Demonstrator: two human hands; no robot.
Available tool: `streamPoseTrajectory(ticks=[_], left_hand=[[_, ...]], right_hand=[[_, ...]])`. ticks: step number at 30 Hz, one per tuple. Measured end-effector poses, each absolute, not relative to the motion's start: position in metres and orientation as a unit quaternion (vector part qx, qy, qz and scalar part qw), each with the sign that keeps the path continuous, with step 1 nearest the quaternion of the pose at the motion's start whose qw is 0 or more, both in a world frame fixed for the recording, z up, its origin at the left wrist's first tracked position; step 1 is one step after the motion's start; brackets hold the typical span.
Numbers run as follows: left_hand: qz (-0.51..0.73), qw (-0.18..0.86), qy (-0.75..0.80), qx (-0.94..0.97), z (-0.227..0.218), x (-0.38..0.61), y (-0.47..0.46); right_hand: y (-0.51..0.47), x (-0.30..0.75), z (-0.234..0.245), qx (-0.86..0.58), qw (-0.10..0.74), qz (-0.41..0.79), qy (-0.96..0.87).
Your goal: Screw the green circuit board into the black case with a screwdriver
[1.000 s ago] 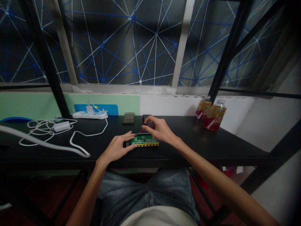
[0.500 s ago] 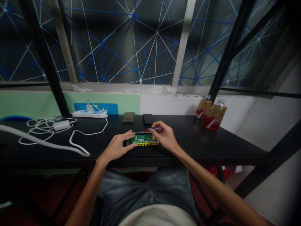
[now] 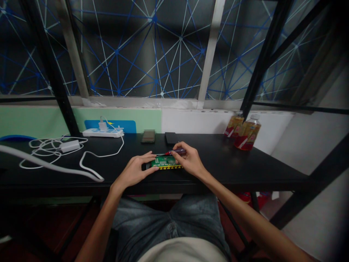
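Note:
A green circuit board [image 3: 165, 160] with a yellow-and-black strip along its near edge lies on the black desk in front of me. My left hand [image 3: 139, 166] grips its left end, fingers at the far edge and thumb at the near edge. In my right hand [image 3: 188, 157] is a screwdriver [image 3: 177, 151] with a dark and red handle, held nearly level over the board's far side. Its thin shaft points left toward my left fingertips; where the tip touches is too small to tell. The right hand covers the board's right end.
Behind the board are a dark flat piece [image 3: 171, 138] and a greyish rectangular item [image 3: 148, 136]. A white power strip [image 3: 103, 133], an adapter [image 3: 70, 146] and looped white cables occupy the left. Two drink bottles [image 3: 247, 133] stand at the back right, beside a black frame post [image 3: 259, 69].
My right hand and the screwdriver have shifted slightly left and toward me over the board. My left hand keeps its grip. The whole view has moved a little.

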State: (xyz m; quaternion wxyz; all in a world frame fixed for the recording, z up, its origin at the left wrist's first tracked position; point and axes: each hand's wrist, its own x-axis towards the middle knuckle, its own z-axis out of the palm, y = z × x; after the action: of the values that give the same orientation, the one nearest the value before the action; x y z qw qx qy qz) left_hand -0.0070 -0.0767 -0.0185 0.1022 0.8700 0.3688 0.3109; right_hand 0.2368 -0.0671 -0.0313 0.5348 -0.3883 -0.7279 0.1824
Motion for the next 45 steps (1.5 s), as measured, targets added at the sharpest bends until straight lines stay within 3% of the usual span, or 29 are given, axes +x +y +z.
streamPoseTrajectory(ticks=[31, 45], left_hand=[[0.316, 0.098, 0.375, 0.866, -0.0137, -0.0057, -0.0804], [0.308, 0.107, 0.378, 0.867, -0.0132, -0.0037, -0.0801]], right_hand=[[-0.0708, 0.2382, -0.0295, -0.373, 0.543, 0.206, -0.723], [-0.0703, 0.2405, -0.0323, -0.375, 0.531, 0.141, -0.747]])
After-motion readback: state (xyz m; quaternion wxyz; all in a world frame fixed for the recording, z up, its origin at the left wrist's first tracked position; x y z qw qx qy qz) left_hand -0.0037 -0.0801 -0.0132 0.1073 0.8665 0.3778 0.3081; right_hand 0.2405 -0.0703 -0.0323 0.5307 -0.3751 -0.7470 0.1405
